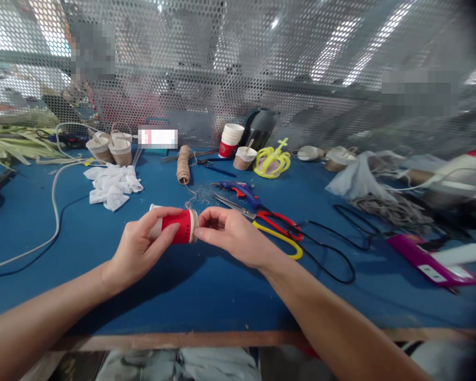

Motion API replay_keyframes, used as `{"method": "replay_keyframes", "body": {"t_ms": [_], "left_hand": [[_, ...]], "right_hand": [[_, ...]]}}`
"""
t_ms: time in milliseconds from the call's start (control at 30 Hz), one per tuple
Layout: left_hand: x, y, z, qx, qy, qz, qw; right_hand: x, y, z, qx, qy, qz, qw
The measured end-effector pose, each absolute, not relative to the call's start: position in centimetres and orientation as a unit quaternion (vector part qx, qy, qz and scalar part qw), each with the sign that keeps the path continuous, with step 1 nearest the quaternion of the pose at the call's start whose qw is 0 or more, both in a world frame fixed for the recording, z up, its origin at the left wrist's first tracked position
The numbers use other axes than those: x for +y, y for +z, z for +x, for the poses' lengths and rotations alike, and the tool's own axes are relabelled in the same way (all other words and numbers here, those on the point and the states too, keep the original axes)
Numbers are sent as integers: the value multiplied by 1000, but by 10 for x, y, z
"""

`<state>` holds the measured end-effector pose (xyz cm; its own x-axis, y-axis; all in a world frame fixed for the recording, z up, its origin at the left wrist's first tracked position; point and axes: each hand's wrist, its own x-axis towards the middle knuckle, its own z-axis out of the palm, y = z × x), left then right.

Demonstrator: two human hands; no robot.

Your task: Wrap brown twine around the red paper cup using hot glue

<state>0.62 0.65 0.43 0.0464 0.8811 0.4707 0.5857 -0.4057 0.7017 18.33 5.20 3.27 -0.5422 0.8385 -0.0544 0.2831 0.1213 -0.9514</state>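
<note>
My left hand [143, 241] wraps round a red and white paper cup [184, 227] lying on its side just above the table. Beige twine is wound about the cup's right end. A thin strand runs back from there to a spool of twine [183, 168]. At that same end, the thumb and forefinger of my right hand [234, 233] pinch at the twine; the fingertips partly cover it. Behind my right hand lie scissors [277, 222] with red and yellow handles, and a blue glue gun [240, 190].
Crumpled white lace [113, 185] lies to the left. Twine-wrapped cups [121, 151], stacked paper cups [230, 140], a yellow crown-shaped piece [273, 161] and a dark kettle [262, 127] stand along the back. A black cable [341, 264] loops near a purple packet [432, 262]. Perforated metal closes the back.
</note>
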Motion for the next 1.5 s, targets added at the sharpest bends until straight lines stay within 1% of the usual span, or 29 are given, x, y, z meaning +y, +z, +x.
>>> {"method": "replay_keyframes", "body": {"t_ms": [133, 200, 267, 400, 467, 533, 633, 667, 800, 867, 1067, 1200, 1333, 1400, 1500], "left_hand": [[8, 1, 4, 514, 456, 704, 178], [9, -1, 4, 502, 472, 694, 211], [11, -2, 3, 477, 504, 663, 279], [18, 5, 0, 403, 560, 545, 477], [20, 9, -2, 389, 544, 493, 557], [21, 12, -3, 391, 515, 470, 601], [21, 11, -3, 408, 505, 484, 587], [21, 10, -3, 415, 505, 495, 572], [19, 5, 0, 432, 489, 547, 525], [17, 3, 1, 428, 473, 578, 509], [11, 3, 4, 412, 429, 659, 460], [10, 3, 6, 430, 397, 666, 463], [8, 3, 8, 441, 398, 665, 452], [7, 3, 9, 442, 401, 663, 451], [6, 3, 10, 442, 407, 650, 465]], "right_hand": [[52, 33, 183, -701, 529, -400, 263], [53, 33, 184, -704, 527, -394, 266], [53, 33, 186, -712, 522, -381, 275], [52, 36, 189, -767, 462, -344, 282], [51, 36, 188, -801, 425, -321, 273], [50, 37, 189, -828, 404, -301, 247], [53, 40, 191, -839, 405, -304, 202], [54, 41, 193, -833, 405, -318, 202], [61, 42, 198, -803, 359, -376, 291], [63, 40, 197, -801, 349, -372, 314], [59, 33, 189, -789, 421, -333, 300], [56, 31, 186, -778, 454, -331, 282], [60, 24, 181, -760, 477, -344, 277], [67, 21, 179, -768, 448, -382, 252], [88, 24, 186, -770, 331, -504, 207]]}}
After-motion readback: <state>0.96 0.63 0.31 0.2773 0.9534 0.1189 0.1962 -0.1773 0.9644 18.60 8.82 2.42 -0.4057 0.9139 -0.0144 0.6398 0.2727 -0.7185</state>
